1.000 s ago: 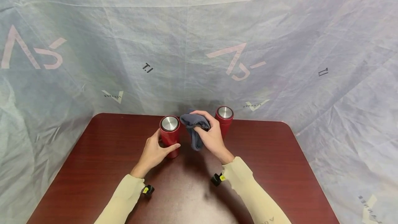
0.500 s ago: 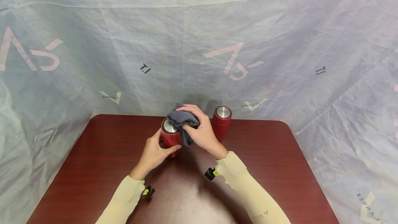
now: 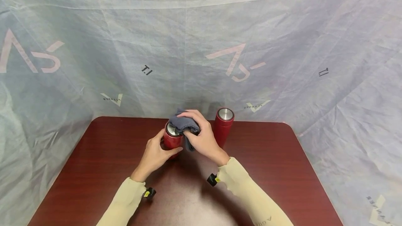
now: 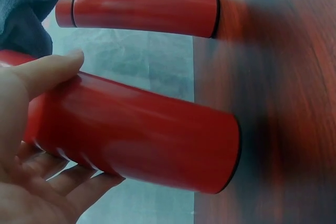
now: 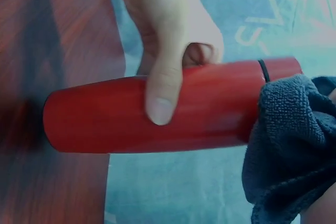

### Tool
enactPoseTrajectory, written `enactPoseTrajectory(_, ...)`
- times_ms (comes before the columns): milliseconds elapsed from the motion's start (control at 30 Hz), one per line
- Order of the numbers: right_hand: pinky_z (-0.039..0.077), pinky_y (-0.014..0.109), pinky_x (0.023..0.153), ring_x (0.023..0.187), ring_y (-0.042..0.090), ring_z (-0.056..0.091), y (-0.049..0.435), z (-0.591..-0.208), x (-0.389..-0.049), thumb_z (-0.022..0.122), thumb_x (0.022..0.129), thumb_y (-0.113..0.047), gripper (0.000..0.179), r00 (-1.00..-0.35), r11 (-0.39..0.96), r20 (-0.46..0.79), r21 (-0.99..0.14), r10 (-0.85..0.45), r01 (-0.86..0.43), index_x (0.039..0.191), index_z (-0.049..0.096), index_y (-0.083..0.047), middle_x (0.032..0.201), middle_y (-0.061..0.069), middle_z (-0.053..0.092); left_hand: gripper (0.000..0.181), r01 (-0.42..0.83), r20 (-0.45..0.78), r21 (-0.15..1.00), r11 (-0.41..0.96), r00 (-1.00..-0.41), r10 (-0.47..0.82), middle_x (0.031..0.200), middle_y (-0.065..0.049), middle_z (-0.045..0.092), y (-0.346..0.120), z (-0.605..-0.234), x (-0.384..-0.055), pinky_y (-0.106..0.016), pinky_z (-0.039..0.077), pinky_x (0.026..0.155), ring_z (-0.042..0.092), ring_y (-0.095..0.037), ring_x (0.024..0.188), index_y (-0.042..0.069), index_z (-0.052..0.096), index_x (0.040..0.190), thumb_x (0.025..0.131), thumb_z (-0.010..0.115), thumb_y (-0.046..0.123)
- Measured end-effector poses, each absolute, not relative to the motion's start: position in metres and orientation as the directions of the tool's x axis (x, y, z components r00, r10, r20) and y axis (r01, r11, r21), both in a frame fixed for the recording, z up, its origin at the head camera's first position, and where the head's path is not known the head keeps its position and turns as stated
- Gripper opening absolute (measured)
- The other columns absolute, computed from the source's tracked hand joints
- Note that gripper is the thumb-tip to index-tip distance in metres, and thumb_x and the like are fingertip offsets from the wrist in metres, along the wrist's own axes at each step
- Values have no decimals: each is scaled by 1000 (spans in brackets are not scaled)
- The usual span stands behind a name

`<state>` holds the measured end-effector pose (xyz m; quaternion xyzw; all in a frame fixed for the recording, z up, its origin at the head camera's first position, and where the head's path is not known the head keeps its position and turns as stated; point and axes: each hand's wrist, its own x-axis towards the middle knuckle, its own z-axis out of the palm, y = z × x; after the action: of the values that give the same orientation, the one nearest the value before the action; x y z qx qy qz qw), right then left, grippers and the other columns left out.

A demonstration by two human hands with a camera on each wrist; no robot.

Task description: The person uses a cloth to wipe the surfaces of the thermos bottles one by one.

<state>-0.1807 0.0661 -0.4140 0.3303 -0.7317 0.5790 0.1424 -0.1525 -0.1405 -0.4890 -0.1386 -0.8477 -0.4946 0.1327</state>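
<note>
My left hand (image 3: 154, 154) grips a red thermos flask (image 4: 152, 129) round its body, thumb across the near side. The flask stands on the table with a brushed silver lid top (image 3: 172, 129) and a thin black ring below the lid. My right hand (image 3: 202, 135) holds a bunched dark grey-blue cloth (image 3: 183, 123) at the lid, covering part of the silver top. In the right wrist view the cloth (image 5: 286, 135) hangs over the lid end. A second red thermos flask (image 3: 224, 126) stands upright just behind my right hand, its lower part partly hidden.
The dark red wooden table (image 3: 267, 170) has rounded far corners. A grey-white printed cloth sheet (image 3: 176, 44) rises behind and on both sides of it. A small black camera (image 3: 213, 180) sits at the right wrist, another black camera (image 3: 150, 193) at the left.
My right hand has moved left with the cloth, from between the two flasks onto the lid of the held flask. The left hand keeps its grip; the second flask stays put.
</note>
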Motion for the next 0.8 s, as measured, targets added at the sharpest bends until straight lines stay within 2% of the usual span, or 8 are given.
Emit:
enactPoseTrajectory(167, 48, 46, 113, 136, 21, 57, 61, -424, -171, 71, 90, 6, 48, -741, 139, 625, -734, -248, -665, 130, 73, -21, 142, 0, 61, 73, 347, 349, 789, 507, -932, 96, 123, -5, 76, -140, -489, -151, -47, 61, 91, 74, -22, 106, 14, 63, 141, 79, 98, 28)
enactPoseTrajectory(300, 47, 49, 115, 140, 28, 55, 55, -433, -161, 72, 88, 9, 50, -706, 159, 672, -689, -224, -707, 131, 72, -17, 146, 7, 58, 71, 332, 334, 800, 499, -938, 90, 123, -8, 76, -140, -491, -151, -49, 61, 93, 74, -25, 108, 11, 63, 141, 80, 97, 22)
enactPoseTrajectory(433, 47, 47, 117, 144, 30, 52, 53, -439, -153, 72, 88, 10, 53, -639, 191, 725, -610, -257, -769, 133, 71, -16, 149, 10, 54, 69, 336, 335, 798, 501, -937, 95, 120, -9, 77, -140, -491, -150, -49, 62, 92, 75, -25, 107, 10, 64, 140, 79, 96, 18)
enactPoseTrajectory(567, 47, 47, 116, 143, 33, 52, 51, -442, -151, 70, 87, 10, 54, -541, 254, 778, -480, -319, -840, 135, 69, -15, 151, 13, 53, 73, 364, 357, 785, 502, -927, 114, 123, -12, 77, -141, -493, -149, -50, 62, 90, 75, -29, 109, 10, 62, 145, 80, 95, 17)
enactPoseTrajectory(700, 50, 44, 111, 130, 32, 56, 50, -443, -152, 65, 85, 8, 56, -436, 348, 808, -307, -396, -886, 136, 69, -16, 153, 13, 54, 77, 418, 402, 764, 491, -904, 143, 130, -15, 74, -144, -495, -149, -52, 62, 88, 74, -34, 112, 8, 56, 152, 84, 92, 11)
enactPoseTrajectory(800, 52, 41, 105, 119, 29, 59, 50, -441, -153, 64, 81, 6, 59, -393, 403, 799, -209, -455, -891, 135, 70, -17, 153, 11, 55, 78, 466, 447, 735, 492, -879, 164, 131, -17, 73, -146, -497, -150, -54, 62, 89, 74, -36, 112, 5, 55, 153, 83, 90, 5)
